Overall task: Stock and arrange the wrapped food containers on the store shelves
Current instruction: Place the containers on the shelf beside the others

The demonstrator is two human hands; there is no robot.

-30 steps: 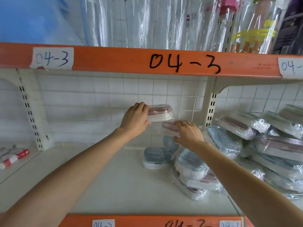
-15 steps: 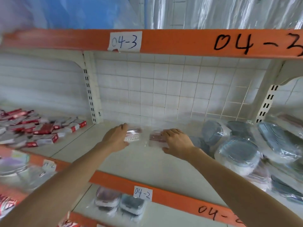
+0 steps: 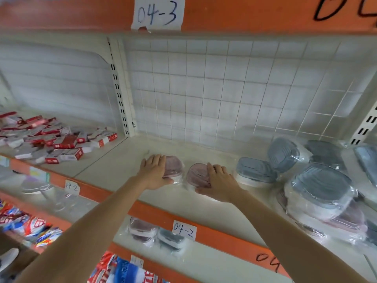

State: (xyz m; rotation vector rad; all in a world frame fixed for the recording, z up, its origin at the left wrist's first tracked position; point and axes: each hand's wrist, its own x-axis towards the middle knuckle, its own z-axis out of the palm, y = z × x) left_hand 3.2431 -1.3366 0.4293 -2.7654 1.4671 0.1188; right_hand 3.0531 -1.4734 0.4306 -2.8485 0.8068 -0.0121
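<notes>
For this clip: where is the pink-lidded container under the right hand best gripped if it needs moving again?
Probably across its short sides, from above: the pink-lidded container lies flat, lid up, on the shelf, with free space toward its pink twin. The right hand already rests on top.

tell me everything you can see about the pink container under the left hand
The pink-lidded container is a small rounded box with a ribbed, dusky pink lid and a whitish base, sealed in clear plastic wrap. It lies flat on the white shelf, apart from its twin to the right. The left hand rests on its left half.
</notes>
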